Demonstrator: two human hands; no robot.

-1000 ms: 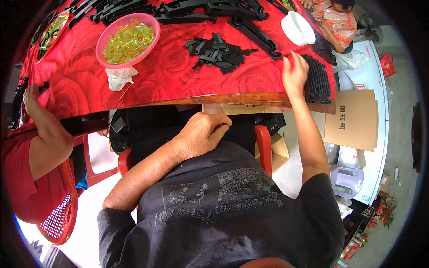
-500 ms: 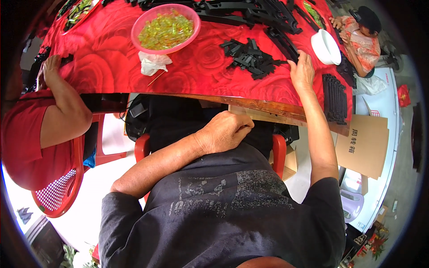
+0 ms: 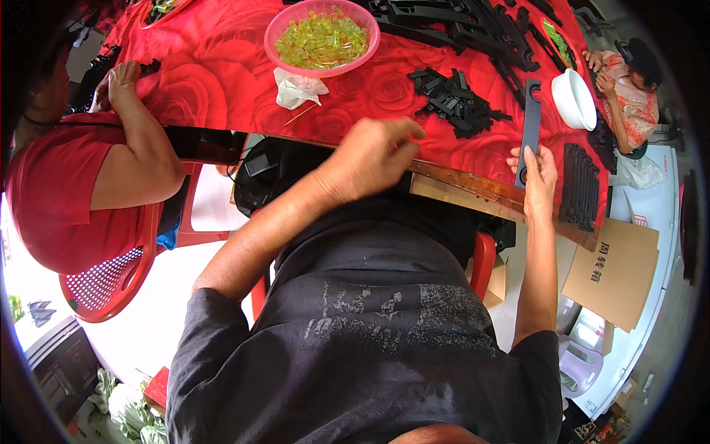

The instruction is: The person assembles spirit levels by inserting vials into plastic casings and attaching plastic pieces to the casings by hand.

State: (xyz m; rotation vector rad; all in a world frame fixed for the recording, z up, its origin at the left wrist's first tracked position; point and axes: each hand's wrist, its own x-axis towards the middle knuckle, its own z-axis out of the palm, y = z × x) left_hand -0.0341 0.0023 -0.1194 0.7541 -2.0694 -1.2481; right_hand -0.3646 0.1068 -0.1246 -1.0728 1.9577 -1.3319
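Observation:
A long flat black plastic bar with a round hole near each end stands tilted in my right hand, gripped by its near end at the table's right front edge. My left hand, slightly blurred, is over the table's front edge with its fingers curled; whatever it may hold is hidden. Between and beyond my hands lies a heap of small black plastic pieces. Several matching black bars are laid side by side in a stack right of my right hand.
On the red rose-patterned tablecloth are a pink basin of yellow-green clear pieces, a crumpled tissue, a thin stick, a white bowl and many long black parts. One person sits at left, another at far right.
My right hand has picked up a black bar and drawn it toward me. My left hand has risen from my lap to the table edge. The view has shifted slightly.

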